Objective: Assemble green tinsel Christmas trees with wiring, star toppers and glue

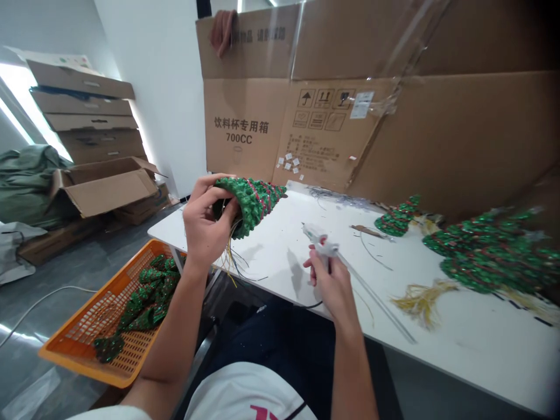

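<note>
My left hand (205, 221) is closed round the open base of a green glittery cone-shaped tree ornament (254, 201), held up on its side with its tip pointing right. Thin yellow and dark wires (231, 262) dangle from its base. My right hand (330, 283) grips a white glue gun (319, 239), nozzle pointing up and left toward the cone, a clear glue stick (376, 303) trailing out behind it over the white table (459, 338).
An orange plastic basket (79, 344) with several green ornaments sits low at the left. More green trees (490, 256) and a yellow wire bundle (420, 297) lie on the table's right. A big cardboard sheet (394, 116) stands behind the table. Stacked boxes (87, 116) are far left.
</note>
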`<action>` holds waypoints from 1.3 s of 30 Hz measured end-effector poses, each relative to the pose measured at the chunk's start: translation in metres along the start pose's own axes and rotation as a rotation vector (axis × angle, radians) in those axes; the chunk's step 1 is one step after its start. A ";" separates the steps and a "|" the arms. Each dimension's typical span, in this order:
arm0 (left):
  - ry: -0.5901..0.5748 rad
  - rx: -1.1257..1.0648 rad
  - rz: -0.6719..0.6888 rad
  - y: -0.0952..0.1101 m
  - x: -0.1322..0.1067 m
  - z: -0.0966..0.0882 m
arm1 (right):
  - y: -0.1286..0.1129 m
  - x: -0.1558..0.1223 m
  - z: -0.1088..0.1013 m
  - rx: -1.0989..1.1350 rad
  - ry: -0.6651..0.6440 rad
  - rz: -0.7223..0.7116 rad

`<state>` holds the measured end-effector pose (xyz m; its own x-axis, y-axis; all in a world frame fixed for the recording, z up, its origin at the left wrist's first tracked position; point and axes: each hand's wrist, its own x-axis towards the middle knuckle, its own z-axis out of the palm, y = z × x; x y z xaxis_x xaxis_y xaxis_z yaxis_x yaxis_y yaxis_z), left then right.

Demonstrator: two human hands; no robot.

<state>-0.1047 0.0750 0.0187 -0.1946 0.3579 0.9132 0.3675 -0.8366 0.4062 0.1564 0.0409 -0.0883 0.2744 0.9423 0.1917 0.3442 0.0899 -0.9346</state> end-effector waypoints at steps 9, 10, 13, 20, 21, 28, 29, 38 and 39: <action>-0.093 -0.116 -0.028 0.007 -0.007 0.011 | 0.031 0.011 0.044 -0.311 -0.050 -0.163; -0.102 -0.134 -0.026 0.008 -0.008 0.013 | 0.033 0.011 0.049 -0.337 -0.055 -0.172; -0.138 -0.176 -0.023 0.013 -0.011 0.018 | 0.039 0.008 0.059 -0.420 -0.041 -0.212; -0.209 -0.245 0.017 0.026 -0.020 0.028 | 0.049 0.000 0.064 -0.551 0.017 -0.329; -0.217 -0.253 0.021 0.027 -0.021 0.029 | 0.050 -0.001 0.064 -0.554 0.019 -0.339; -0.232 -0.257 0.075 0.033 -0.025 0.032 | 0.045 -0.003 0.061 -0.487 0.030 -0.374; -0.228 -0.248 0.092 0.035 -0.026 0.032 | 0.042 -0.004 0.060 -0.471 0.038 -0.374; -0.244 -0.164 0.210 0.040 -0.027 0.032 | -0.013 -0.010 0.031 -0.210 0.325 -0.297; -0.249 -0.164 0.211 0.040 -0.028 0.033 | -0.020 -0.014 0.027 -0.158 0.365 -0.281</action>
<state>-0.0544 0.0451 0.0107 0.1049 0.2437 0.9641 0.2210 -0.9510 0.2164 0.1211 0.0350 -0.0802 0.4388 0.7113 0.5490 0.5744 0.2478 -0.7801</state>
